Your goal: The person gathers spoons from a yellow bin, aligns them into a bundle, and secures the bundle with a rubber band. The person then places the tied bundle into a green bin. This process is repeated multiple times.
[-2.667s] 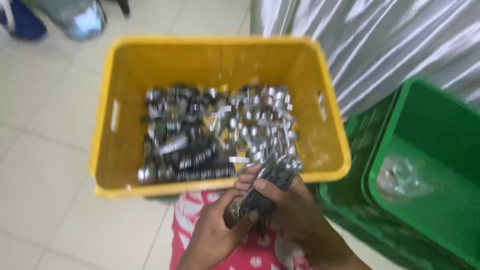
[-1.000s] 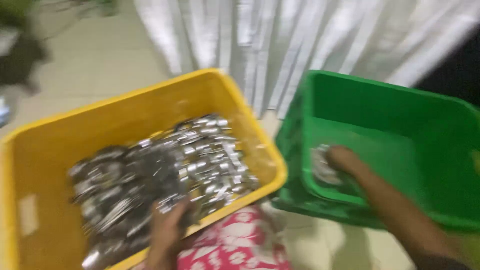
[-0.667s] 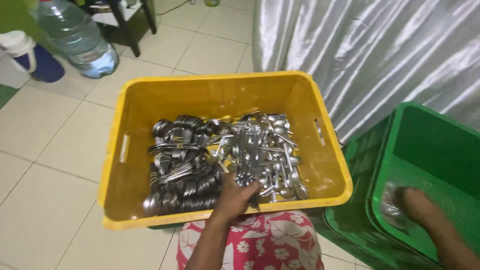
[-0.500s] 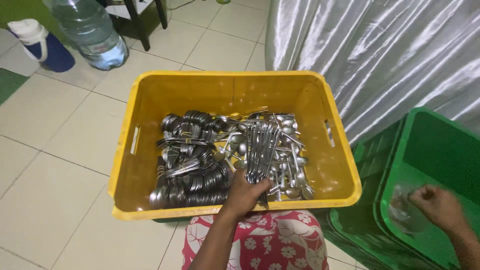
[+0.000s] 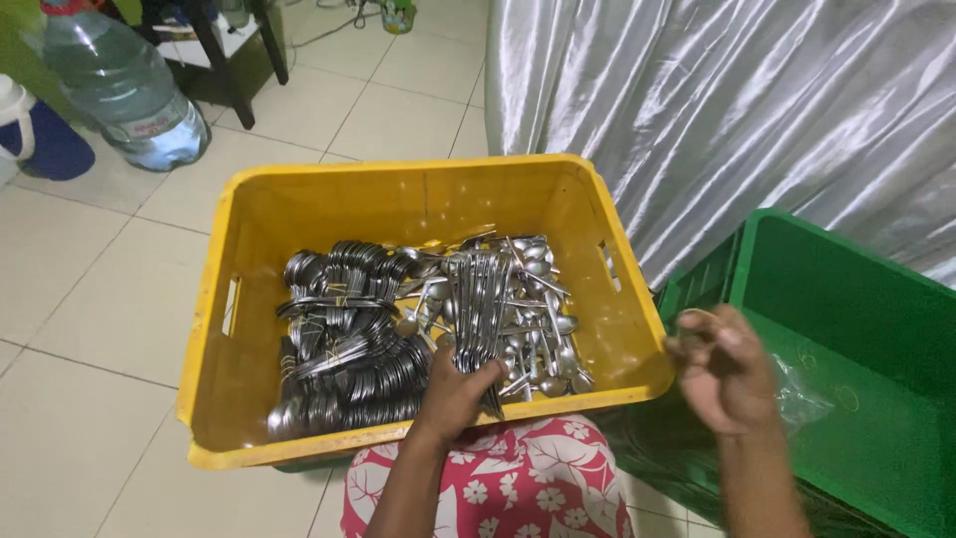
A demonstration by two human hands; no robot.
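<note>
While the left hand (image 5: 453, 394) grabs loose forks (image 5: 478, 309) in the yellow crate (image 5: 214, 329) & the right hand (image 5: 727, 374) hangs w/ fingers curled, can't tell if holding anything, forks may slip out, since the grip's loose.

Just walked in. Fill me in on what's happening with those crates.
A person sits over a yellow crate full of metal cutlery: bundled spoons on one side, looser forks and spoons on the other. Their left hand is down in the crate, closed around a bunch of forks. Their right hand is raised between the yellow crate and a green crate beside it, fingers loosely curled; whether it holds anything is unclear. A crumpled clear plastic bag lies in the green crate.
</note>
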